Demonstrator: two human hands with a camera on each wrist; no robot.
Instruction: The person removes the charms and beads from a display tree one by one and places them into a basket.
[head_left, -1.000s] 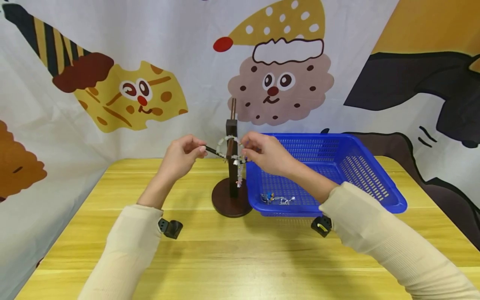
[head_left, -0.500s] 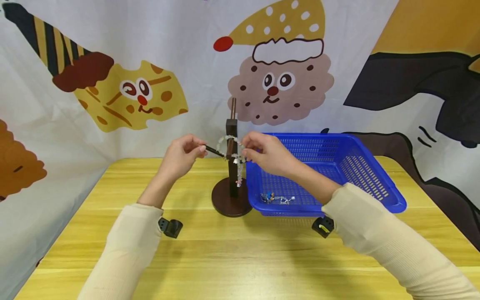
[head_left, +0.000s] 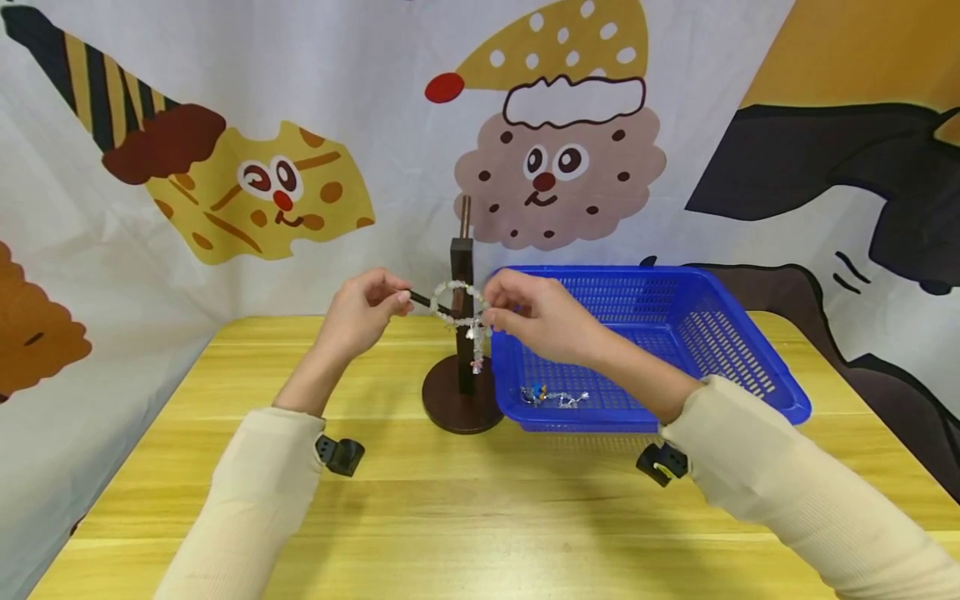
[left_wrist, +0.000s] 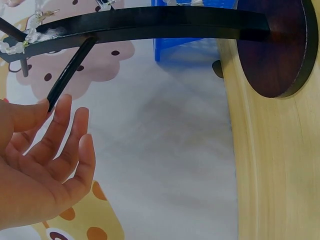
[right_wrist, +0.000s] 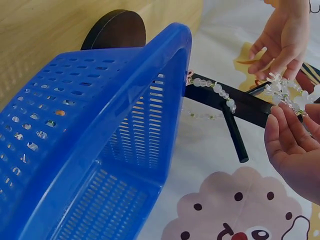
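Observation:
A dark wooden stand (head_left: pixel 462 265) with side pegs and a round base stands mid-table. My left hand (head_left: pixel 365 312) pinches the tip of its left peg (left_wrist: pixel 71 72) between thumb and index finger; the other fingers are loosely bent. At the front of the post, my right hand (head_left: pixel 543 315) pinches the edge of a pale beaded bracelet (head_left: pixel 454 286), whose loop faces me. The right wrist view shows white charms (right_wrist: pixel 280 90) on it above the fingertips. A second beaded bracelet (right_wrist: pixel 222 92) hangs round the peg on the other side (right_wrist: pixel 236 135).
A blue plastic basket (head_left: pixel 750 333) stands right beside the base, under my right forearm. Near its front left corner lie several small beaded trinkets (head_left: pixel 566 400), some blue and orange. Behind the wooden table (head_left: pixel 465 517) hangs a printed cloth (head_left: pixel 405 192).
My right hand has lowered slightly and moved a little right. The bracelet's loop has come down a little with it. My left hand stays on the peg.

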